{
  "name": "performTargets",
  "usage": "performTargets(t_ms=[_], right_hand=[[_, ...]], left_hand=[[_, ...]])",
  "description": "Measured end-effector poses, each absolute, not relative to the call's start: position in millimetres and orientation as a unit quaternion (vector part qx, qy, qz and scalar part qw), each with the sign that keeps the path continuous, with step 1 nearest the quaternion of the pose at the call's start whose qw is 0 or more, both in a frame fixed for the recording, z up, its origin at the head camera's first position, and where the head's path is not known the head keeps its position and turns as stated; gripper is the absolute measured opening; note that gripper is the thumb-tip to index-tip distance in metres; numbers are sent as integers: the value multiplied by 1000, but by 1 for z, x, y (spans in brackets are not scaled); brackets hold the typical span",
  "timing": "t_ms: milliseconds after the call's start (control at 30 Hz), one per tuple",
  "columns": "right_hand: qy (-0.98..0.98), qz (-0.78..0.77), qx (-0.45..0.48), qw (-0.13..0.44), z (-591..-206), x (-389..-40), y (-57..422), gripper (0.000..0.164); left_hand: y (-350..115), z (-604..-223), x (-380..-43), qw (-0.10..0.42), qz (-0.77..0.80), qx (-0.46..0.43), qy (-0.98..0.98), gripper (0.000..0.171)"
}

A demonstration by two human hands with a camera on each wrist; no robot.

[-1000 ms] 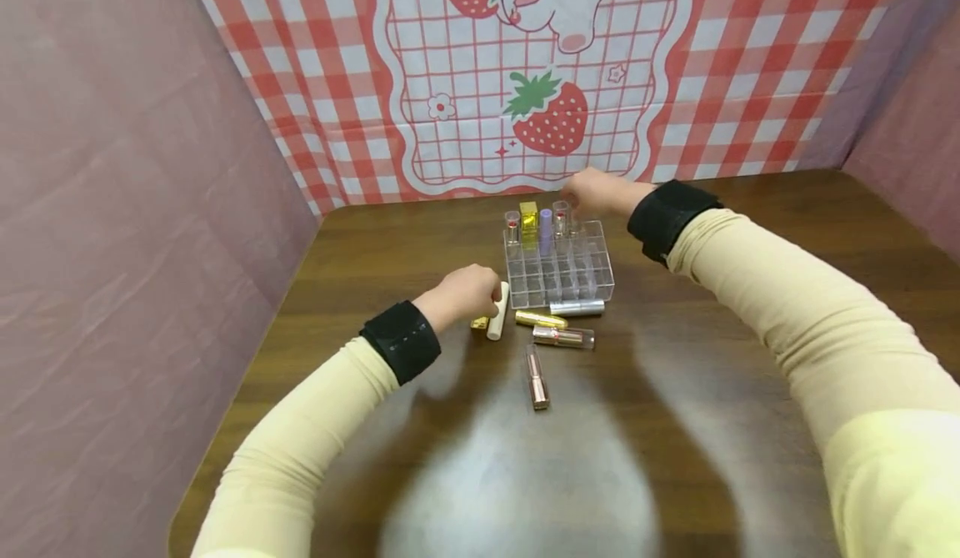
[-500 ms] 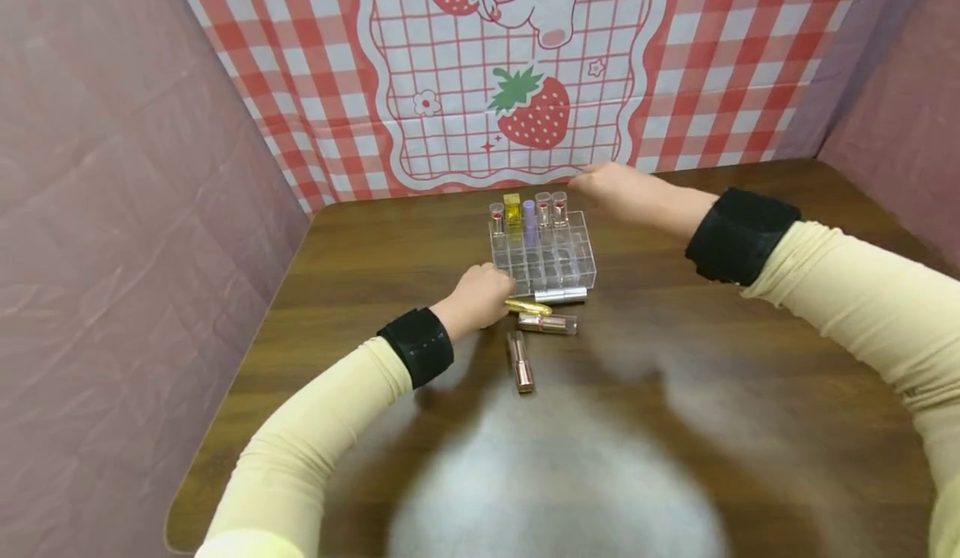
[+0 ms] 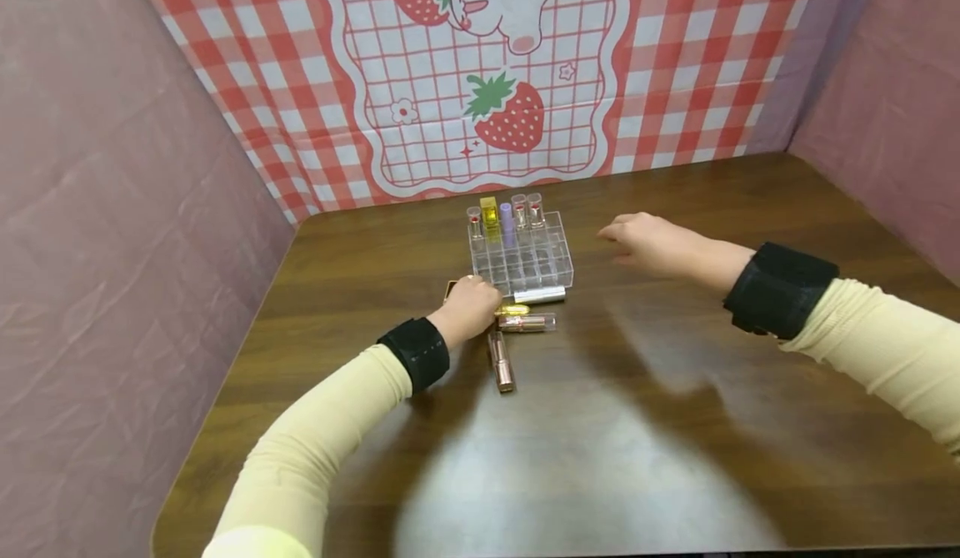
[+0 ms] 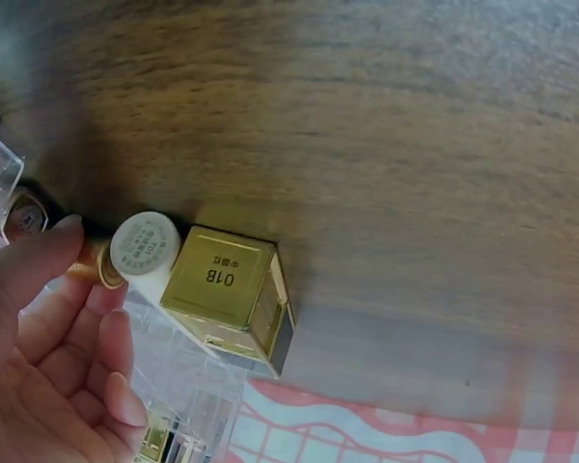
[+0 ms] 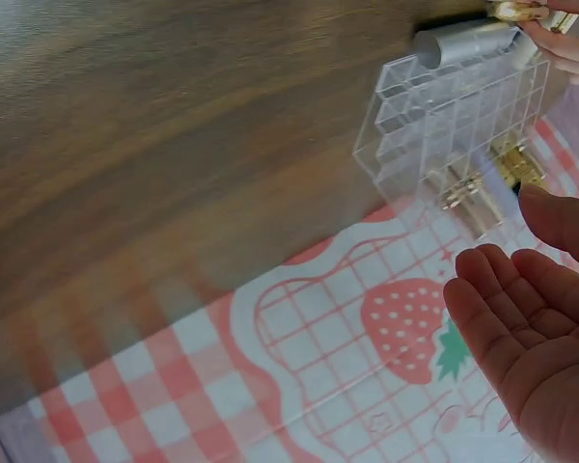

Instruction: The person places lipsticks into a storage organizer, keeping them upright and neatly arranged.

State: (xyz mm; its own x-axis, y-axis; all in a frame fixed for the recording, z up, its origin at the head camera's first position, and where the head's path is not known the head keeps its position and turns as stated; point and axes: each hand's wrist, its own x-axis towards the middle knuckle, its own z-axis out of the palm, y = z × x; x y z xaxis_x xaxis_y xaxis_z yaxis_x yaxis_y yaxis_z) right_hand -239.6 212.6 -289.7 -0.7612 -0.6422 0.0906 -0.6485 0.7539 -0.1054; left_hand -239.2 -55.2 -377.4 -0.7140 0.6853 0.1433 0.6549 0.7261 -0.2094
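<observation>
My left hand point(image 3: 471, 306) is at the front left corner of a clear compartmented organizer point(image 3: 567, 279). Its thumb and fingers pinch a gold lipstick tube point(image 4: 101, 262), whose far end point(image 3: 513, 310) shows past the hand. Beside that lie a white lipstick tube point(image 4: 147, 246) and a square gold lipstick point(image 4: 222, 280), mostly hidden by the hand in the head view. My right hand point(image 3: 648, 243) hovers right of the organizer, fingers extended, holding nothing. Along the organizer's back row stand a gold lipstick point(image 3: 490, 218), a lilac tube point(image 3: 507, 223) and several clear-capped lipsticks point(image 3: 536, 210).
In front of the organizer lie a silver tube point(image 3: 540, 295), a clear-capped lipstick point(image 3: 527, 323) and a rose-gold lipstick point(image 3: 501, 364) on the wooden table point(image 3: 600, 458). A strawberry-print checked cloth point(image 3: 660, 82) hangs behind, with pink fabric point(image 3: 112, 249) at the sides.
My right hand has left the organizer's back row, where a clear-capped lipstick now stands uncovered, and moved right and down. My left hand has shifted from the white tube to the gold one.
</observation>
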Motion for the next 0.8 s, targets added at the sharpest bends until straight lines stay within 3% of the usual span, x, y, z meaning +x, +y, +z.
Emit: performTargets(t_ms=[233, 467, 600, 800], right_hand=[[-935, 82, 344, 17, -292, -239, 227, 33], [-918, 102, 383, 30, -294, -242, 220, 25], [-907, 141, 396, 33, -293, -246, 208, 21], [-884, 182, 427, 60, -291, -246, 193, 9]], left_hand=[[-51, -366, -242, 71, 89, -350, -930, 12], [-29, -312, -249, 51, 80, -324, -941, 38], [-10, -289, -251, 33, 66, -323, -943, 34], [8, -276, -246, 13, 65, -338, -939, 7]])
